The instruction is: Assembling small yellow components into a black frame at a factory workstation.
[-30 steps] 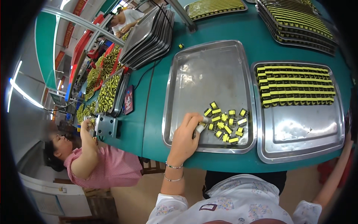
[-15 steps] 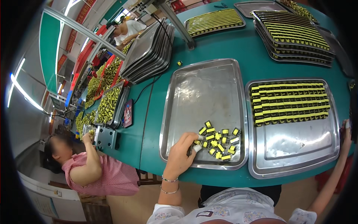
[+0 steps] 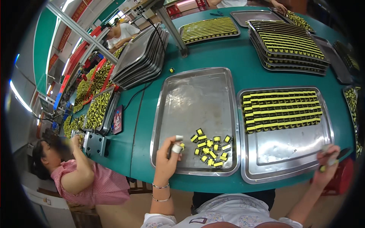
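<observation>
Small yellow-and-black comp (image 3: 182, 146) sits pinched btwn thumb and index finger of the L hand (image 3: 167, 155), just over the near L part of the L tray (image 3: 194, 98); white covers on those fingertips, two thin bracelets at the wrist. To the R of that hand, a loose pile (image 3: 210, 143) of the same comps lies in the tray's near R part, pcs turned every which way. R hand (image 3: 327, 161) is at the near R corner of the R tray (image 3: 281, 152), blurred; a yellow bit shows by its fingers, but can't tell if they're clamped on it. R tray stands just beside the L one; its far half carries neat rows (image 3: 281, 110) of comps, near half bare metal. Both trays on the green table (image 3: 197, 55). Beyond: single comp (image 3: 172, 70) on the tabletop, full tray (image 3: 228, 36) at the back, tray stack (image 3: 296, 57) w/ packed rows, far R. Stack of bare trays (image 3: 140, 57), far L. Further L, a co-worker (image 3: 93, 182) in a pink checked top, hand near a metal block (image 3: 96, 143) w/ holes. Red stool (image 3: 340, 178), lower R, under the table edge.
</observation>
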{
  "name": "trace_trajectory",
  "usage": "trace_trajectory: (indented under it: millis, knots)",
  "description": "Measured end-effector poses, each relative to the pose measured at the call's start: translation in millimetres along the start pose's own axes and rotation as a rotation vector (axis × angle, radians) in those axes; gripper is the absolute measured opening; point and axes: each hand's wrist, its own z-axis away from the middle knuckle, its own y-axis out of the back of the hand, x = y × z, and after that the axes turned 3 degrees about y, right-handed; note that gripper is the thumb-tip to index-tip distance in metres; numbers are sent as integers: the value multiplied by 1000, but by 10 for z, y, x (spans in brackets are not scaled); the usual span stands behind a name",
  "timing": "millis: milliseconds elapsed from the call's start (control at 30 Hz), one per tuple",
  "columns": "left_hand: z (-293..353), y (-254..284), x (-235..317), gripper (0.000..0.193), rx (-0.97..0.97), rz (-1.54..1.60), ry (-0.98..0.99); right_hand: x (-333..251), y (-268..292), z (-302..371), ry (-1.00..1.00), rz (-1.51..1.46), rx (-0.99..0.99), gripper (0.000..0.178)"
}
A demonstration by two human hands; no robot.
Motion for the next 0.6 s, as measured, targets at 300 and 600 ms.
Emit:
trace_trajectory:
  millis: [300, 600]
  knots:
    - [230, -673, 384, 26, -181, 1028, 235, -97, -1785, 360, -220, -203, -728, 16]
    - [210, -948, 509, 37, -515, 1049, 266, -80, -1824, 386, -60, -24, -661, 17]
